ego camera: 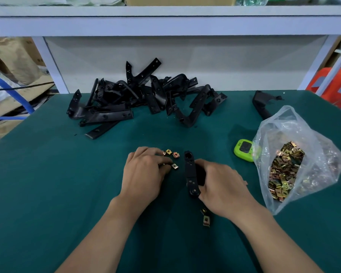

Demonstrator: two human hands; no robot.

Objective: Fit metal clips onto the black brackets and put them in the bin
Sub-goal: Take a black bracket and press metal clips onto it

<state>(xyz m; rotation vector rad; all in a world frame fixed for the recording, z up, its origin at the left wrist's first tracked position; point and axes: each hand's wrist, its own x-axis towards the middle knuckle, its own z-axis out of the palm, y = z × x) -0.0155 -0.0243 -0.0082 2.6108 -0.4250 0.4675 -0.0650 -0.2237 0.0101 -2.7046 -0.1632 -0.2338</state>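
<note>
my right hand (220, 186) grips the black bracket (191, 174), pointing long-ways away from me. my left hand (144, 170) curls its fingers on a clip (174, 166) just left of it, on the green table (67, 194).

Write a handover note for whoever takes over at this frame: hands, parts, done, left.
Left hand: fingers curled over loose clips on the green mat; a pinch cannot be confirmed.
Right hand: holds one black bracket, no clip seen on it.
Supply: bracket pile at the back, clip bag on the right, two more clips by the right wrist.
Left: clip this bracket, then the pile. No bin in view.
</note>
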